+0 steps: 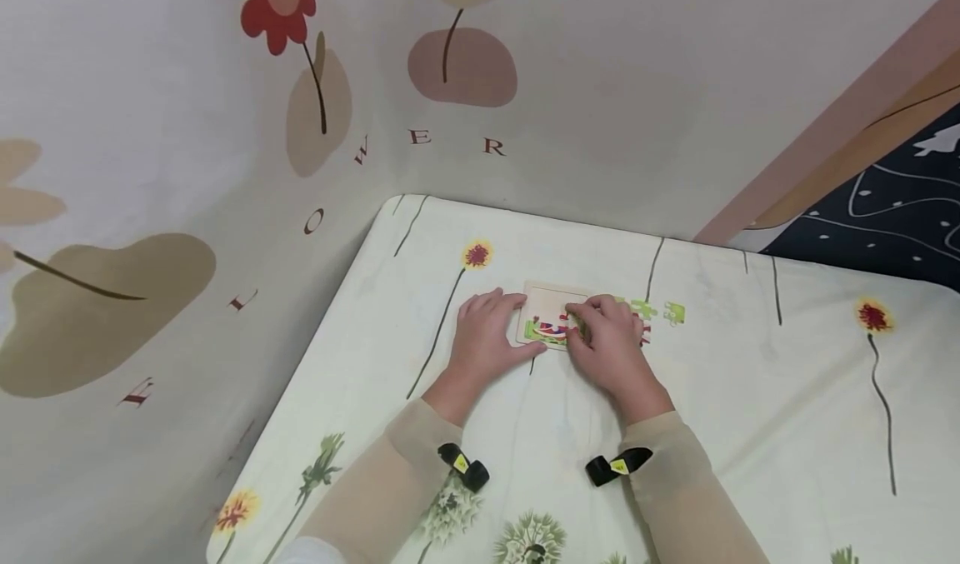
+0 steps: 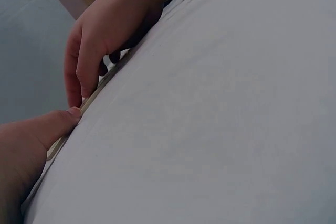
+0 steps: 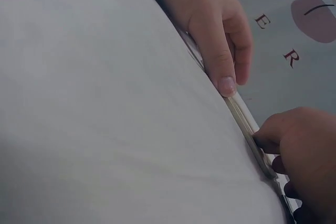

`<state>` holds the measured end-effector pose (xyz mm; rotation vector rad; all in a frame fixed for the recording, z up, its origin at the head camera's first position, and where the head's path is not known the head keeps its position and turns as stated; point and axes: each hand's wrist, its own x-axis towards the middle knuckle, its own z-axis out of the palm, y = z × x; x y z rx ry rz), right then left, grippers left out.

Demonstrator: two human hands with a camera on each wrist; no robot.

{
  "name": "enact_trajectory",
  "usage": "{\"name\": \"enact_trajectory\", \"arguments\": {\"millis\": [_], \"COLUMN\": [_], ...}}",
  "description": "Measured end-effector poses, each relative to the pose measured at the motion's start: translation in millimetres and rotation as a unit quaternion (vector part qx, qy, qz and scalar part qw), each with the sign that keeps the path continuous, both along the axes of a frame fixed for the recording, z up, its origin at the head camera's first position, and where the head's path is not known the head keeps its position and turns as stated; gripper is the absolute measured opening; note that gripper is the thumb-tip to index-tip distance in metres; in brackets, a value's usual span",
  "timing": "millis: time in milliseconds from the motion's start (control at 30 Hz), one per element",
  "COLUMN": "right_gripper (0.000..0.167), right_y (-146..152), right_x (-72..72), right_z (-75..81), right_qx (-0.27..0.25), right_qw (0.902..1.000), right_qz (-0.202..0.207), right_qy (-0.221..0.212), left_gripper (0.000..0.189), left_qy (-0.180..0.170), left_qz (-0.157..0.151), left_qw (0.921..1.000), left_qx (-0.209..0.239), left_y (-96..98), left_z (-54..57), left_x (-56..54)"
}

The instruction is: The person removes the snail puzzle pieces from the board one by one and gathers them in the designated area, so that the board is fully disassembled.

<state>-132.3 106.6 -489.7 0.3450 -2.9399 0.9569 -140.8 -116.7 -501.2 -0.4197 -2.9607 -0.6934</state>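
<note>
A small wooden jigsaw board (image 1: 546,300) with a raised rim lies on the cloth-covered surface. Colourful pieces (image 1: 549,329) in green, red, white and blue fill its lower part; bare wood shows above. My left hand (image 1: 486,335) holds the board at its left side, thumb on the near rim (image 3: 229,96) and fingers by the upper left edge. Over the board's right side, my right hand (image 1: 609,343) has thumb and index finger bent around a jigsaw piece (image 1: 573,322), mostly hidden by the fingers. Both wrist views show the board only edge-on.
Loose green jigsaw pieces (image 1: 673,312) lie right of the board, and a red piece (image 1: 646,333) shows beside my right hand. The flower-print cloth (image 1: 787,397) spreads around them. A printed fabric wall (image 1: 600,131) rises behind and to the left.
</note>
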Motion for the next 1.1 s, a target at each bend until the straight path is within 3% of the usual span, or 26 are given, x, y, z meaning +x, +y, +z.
{"name": "enact_trajectory", "arguments": {"millis": [633, 1100], "right_gripper": [0.035, 0.035], "right_y": [4.1, 6.0], "right_x": [-1.6, 2.1], "right_z": [-3.5, -2.8], "right_qx": [-0.028, -0.054], "right_qw": [0.9996, 0.9977], "right_qz": [0.001, -0.001], "right_qy": [-0.004, 0.04], "left_gripper": [0.082, 0.081], "left_qy": [0.025, 0.025], "left_qz": [-0.008, -0.009], "left_qw": [0.9996, 0.9996], "left_qx": [0.006, 0.008], "left_y": [-2.1, -1.6], "left_z": [-6.3, -5.5], "left_x": [-0.9, -1.0]}}
